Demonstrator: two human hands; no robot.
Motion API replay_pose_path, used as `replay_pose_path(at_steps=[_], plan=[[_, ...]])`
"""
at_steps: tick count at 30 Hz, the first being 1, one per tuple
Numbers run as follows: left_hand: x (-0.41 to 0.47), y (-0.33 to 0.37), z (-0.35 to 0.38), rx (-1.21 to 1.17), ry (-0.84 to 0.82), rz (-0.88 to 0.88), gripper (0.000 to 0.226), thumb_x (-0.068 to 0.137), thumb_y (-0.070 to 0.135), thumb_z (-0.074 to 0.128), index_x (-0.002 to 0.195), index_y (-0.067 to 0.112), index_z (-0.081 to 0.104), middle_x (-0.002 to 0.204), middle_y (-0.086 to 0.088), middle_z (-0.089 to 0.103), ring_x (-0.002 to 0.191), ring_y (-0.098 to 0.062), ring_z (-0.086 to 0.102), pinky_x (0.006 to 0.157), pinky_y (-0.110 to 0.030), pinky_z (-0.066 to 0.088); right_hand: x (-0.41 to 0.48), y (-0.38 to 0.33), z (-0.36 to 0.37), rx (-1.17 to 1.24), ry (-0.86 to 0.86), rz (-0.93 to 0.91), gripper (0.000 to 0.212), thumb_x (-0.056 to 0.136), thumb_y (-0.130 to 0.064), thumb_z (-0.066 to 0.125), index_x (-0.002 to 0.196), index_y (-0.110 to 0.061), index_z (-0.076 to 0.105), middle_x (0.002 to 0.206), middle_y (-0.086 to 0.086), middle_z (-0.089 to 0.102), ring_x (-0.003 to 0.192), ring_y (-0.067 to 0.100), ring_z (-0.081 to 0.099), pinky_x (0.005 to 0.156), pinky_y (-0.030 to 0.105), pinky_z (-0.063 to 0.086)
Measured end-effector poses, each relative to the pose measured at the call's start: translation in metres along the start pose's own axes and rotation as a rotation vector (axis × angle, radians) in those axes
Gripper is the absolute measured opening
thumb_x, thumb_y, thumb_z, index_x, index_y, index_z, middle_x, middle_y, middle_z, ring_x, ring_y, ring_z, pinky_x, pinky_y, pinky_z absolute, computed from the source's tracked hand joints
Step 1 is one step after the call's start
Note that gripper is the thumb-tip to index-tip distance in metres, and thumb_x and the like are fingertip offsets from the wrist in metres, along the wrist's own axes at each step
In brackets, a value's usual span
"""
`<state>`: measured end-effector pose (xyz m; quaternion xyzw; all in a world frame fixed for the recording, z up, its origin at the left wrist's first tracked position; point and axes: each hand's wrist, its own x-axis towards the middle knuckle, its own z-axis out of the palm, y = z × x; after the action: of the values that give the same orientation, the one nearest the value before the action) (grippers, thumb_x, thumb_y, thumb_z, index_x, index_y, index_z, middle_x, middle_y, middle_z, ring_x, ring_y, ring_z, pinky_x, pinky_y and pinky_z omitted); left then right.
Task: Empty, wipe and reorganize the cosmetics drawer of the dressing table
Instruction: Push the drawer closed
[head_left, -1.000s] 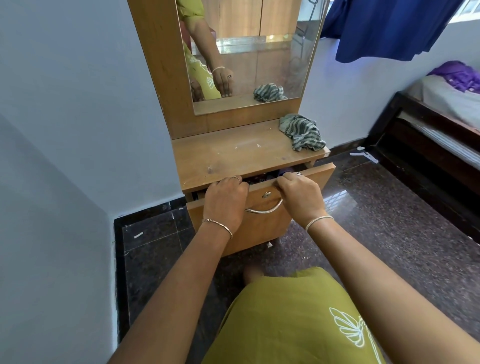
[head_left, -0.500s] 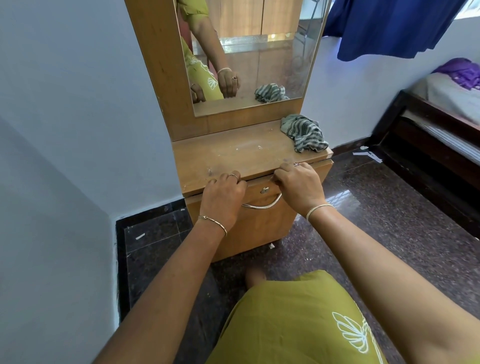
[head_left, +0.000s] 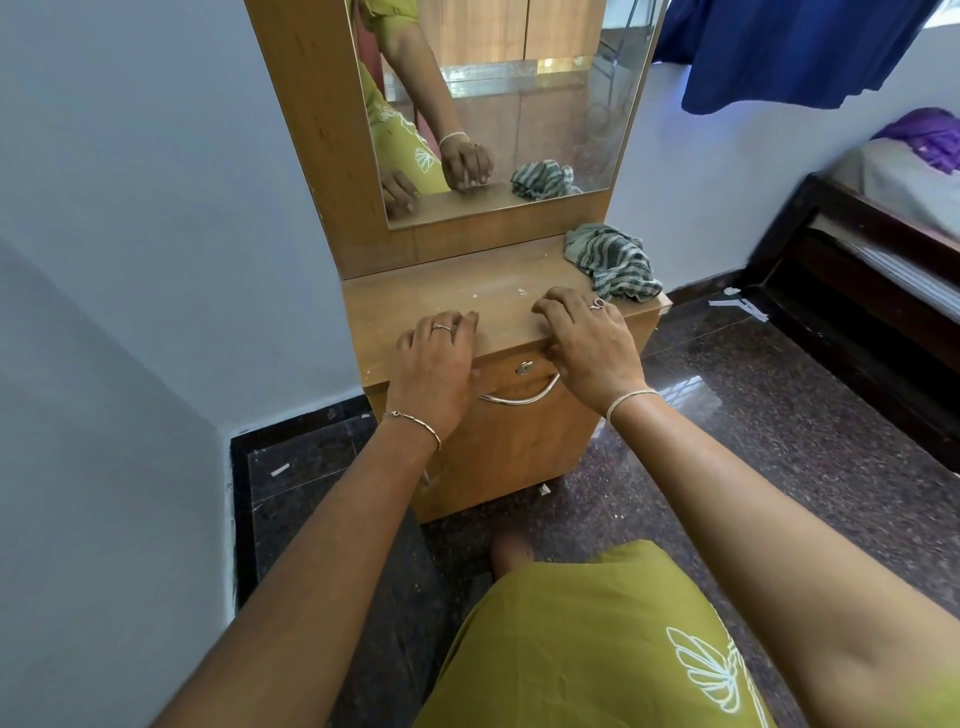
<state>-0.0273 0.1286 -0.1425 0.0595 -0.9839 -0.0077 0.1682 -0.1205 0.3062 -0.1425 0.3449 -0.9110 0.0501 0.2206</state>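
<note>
Tabletop (head_left: 493, 306) front edge touched by left hand (head_left: 434, 364) and right hand (head_left: 592, 348), fingers relaxed, nothing held. Drawer (head_left: 530, 447) shut; judged rigid, sliding; best taken by metal handle (head_left: 519, 399).

Olive-green leaf-printed garment (head_left: 571, 639); ring (head_left: 441, 327), bangle (head_left: 415, 422) on left hand (head_left: 434, 374) and right hand (head_left: 592, 348).

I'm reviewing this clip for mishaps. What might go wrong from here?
1. The left hand and right hand rest on the front edge of the tabletop; leaning there might tip the narrow mirrored unit.
2. The striped cloth sits at the right edge and may slide to the floor.
3. The white flecks on top could drop into the drawer once it opens.
</note>
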Motion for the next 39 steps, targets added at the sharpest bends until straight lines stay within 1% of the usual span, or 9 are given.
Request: replay_pose_path(at_steps=[2,4,6,8,11,18,24,32,39], plan=[[0.002,-0.004,0.005,-0.001,-0.069,-0.027,0.068,0.085,0.034,0.065,0.141,0.014,0.032,0.142,-0.010,0.039,0.131,-0.028,0.035,0.105,-0.043,0.034,0.001,0.002,0.003,0.022,-0.032,-0.019,0.051,0.076,-0.014,0.069,0.125,-0.012,0.055,0.130,0.008,0.055,0.112,0.029,0.056,0.090,0.042,0.043],[0.004,-0.005,0.008,0.022,-0.110,-0.033,0.071,0.087,0.036,0.061,0.145,0.015,0.025,0.150,-0.011,0.029,0.139,-0.030,0.025,0.113,-0.045,0.024,0.001,0.005,0.008,0.041,-0.066,-0.023,0.048,0.082,-0.016,0.064,0.129,-0.012,0.053,0.133,0.007,0.054,0.120,0.027,0.052,0.095,0.041,0.039],[0.004,-0.005,0.011,0.036,-0.132,-0.043,0.076,0.087,0.033,0.062,0.147,0.016,0.018,0.154,-0.010,0.022,0.142,-0.031,0.018,0.116,-0.045,0.017,0.001,0.006,0.012,0.041,-0.071,-0.014,0.047,0.083,-0.012,0.062,0.130,-0.013,0.053,0.133,0.005,0.054,0.121,0.026,0.051,0.097,0.039,0.038],[0.003,-0.004,0.013,0.047,-0.134,-0.049,0.081,0.085,0.030,0.065,0.148,0.018,0.014,0.156,-0.010,0.019,0.144,-0.031,0.015,0.116,-0.045,0.015,0.000,0.006,0.015,0.035,-0.060,-0.012,0.048,0.082,-0.010,0.063,0.128,-0.014,0.054,0.131,0.005,0.056,0.119,0.026,0.053,0.095,0.039,0.040],[0.002,-0.003,0.015,0.046,-0.114,-0.058,0.085,0.083,0.027,0.067,0.149,0.019,0.014,0.155,-0.009,0.020,0.144,-0.030,0.016,0.116,-0.045,0.015,0.000,0.006,0.016,0.024,-0.048,-0.025,0.046,0.080,-0.010,0.066,0.125,-0.013,0.056,0.126,0.006,0.059,0.115,0.027,0.054,0.092,0.041,0.043],[0.002,-0.001,0.018,0.053,-0.066,-0.086,0.081,0.082,0.024,0.070,0.146,0.020,0.021,0.152,-0.010,0.027,0.142,-0.030,0.022,0.115,-0.045,0.018,-0.001,0.006,0.024,-0.015,-0.017,-0.027,0.042,0.079,-0.012,0.069,0.120,-0.011,0.059,0.120,0.007,0.062,0.108,0.031,0.058,0.087,0.044,0.046],[0.002,0.000,0.021,0.066,-0.042,-0.089,0.080,0.081,0.024,0.070,0.146,0.020,0.024,0.151,-0.009,0.031,0.140,-0.030,0.026,0.114,-0.045,0.020,-0.002,0.006,0.026,-0.020,-0.031,-0.027,0.041,0.083,-0.010,0.064,0.123,-0.012,0.057,0.124,0.008,0.060,0.110,0.033,0.057,0.090,0.046,0.043],[0.002,0.000,0.022,0.054,-0.035,-0.101,0.079,0.079,0.022,0.072,0.145,0.020,0.028,0.150,-0.009,0.034,0.140,-0.030,0.027,0.113,-0.046,0.022,-0.003,0.008,0.028,-0.007,-0.003,-0.038,0.045,0.079,-0.008,0.069,0.122,-0.012,0.058,0.123,0.007,0.061,0.110,0.033,0.058,0.090,0.046,0.044],[0.002,0.000,0.023,0.046,-0.020,-0.100,0.079,0.079,0.021,0.072,0.145,0.021,0.028,0.150,-0.009,0.033,0.140,-0.029,0.027,0.114,-0.045,0.021,-0.003,0.011,0.033,-0.007,0.025,-0.046,0.046,0.080,-0.012,0.070,0.124,-0.012,0.057,0.127,0.005,0.060,0.109,0.031,0.059,0.091,0.046,0.043]])
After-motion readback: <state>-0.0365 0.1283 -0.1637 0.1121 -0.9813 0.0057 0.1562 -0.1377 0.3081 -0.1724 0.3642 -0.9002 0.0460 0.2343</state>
